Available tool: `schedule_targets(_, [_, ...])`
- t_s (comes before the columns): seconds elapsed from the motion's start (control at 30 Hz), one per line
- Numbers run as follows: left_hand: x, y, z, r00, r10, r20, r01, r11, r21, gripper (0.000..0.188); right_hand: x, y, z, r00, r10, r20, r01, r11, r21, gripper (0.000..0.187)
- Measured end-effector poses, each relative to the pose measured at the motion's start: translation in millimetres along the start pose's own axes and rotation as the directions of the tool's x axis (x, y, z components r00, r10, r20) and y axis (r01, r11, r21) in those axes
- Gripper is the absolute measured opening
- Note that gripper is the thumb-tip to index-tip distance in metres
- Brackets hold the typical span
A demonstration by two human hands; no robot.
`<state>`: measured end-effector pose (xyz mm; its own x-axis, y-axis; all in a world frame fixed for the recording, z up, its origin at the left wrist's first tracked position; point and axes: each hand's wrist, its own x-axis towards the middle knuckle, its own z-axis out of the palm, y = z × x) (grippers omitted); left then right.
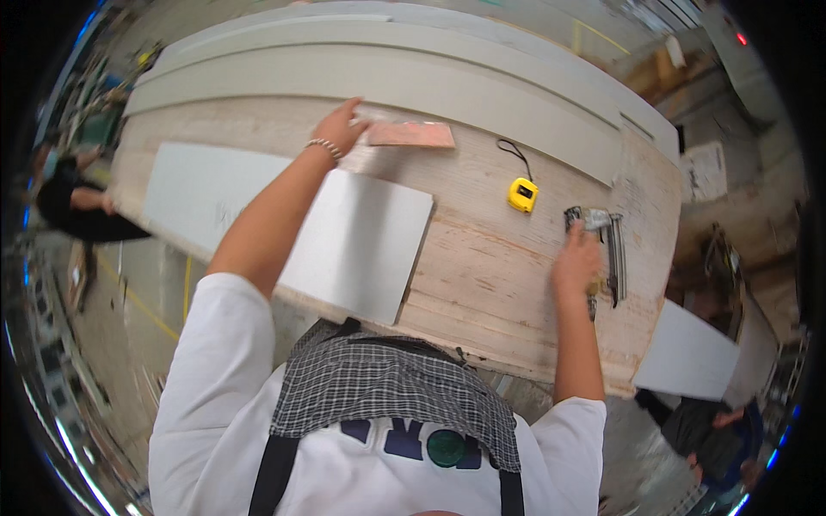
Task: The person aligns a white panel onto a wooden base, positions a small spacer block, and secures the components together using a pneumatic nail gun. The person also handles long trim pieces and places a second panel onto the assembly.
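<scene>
My left hand (341,131) is over the far middle of the wooden worktable (482,275), slightly blurred, its fingers apart. It is right at the left end of a flat pinkish-copper block (411,135); I cannot tell whether they touch. A beaded bracelet (326,149) circles that wrist. On the right, my right hand (576,262) is closed around the handle of a silver and black nail gun (616,258), which lies over the tabletop. A yellow tape measure (522,195) with a black strap rests between my hands.
Long pale boards (379,73) lie along the table's far side. Two whitish panels (360,245) lie near its front left, partly beneath my left arm. Another white panel (688,353) sits beyond the right corner. People are at the far left and lower right.
</scene>
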<state>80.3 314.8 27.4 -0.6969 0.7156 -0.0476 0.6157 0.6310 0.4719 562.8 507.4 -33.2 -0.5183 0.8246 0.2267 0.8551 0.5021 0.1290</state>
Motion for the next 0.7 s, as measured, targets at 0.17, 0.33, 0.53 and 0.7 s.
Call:
schedule_targets(0.17, [9.6, -100.2, 1.4, 0.871, 0.249, 0.423, -0.396, 0.865, 0.307, 0.037, -137.0, -186.1, -72.3, 0.635, -0.274, 0.723, -0.296, 0.777, 0.555, 0.060])
schedule_targets(0.33, [-12.0, -144.8, 18.7, 0.726, 0.504, 0.468, -0.608, 0.788, 0.094, 0.027, -191.7, -314.6, -101.0, 0.647, 0.169, 0.743, -0.639, 0.652, 0.408, 0.091])
schedule_targets(0.53, [14.7, -144.2, 49.9, 0.734, 0.415, 0.537, -0.534, 0.841, 0.080, 0.057, -150.5, -330.9, -92.0, 0.402, 0.398, 0.825, -0.875, 0.432, 0.218, 0.094])
schedule_targets(0.7, [16.7, -138.9, 60.3, 0.714, 0.442, 0.543, -0.544, 0.838, 0.033, 0.063, -138.1, -332.7, -85.0, 0.399, 0.485, 0.778, -0.895, 0.392, 0.215, 0.085])
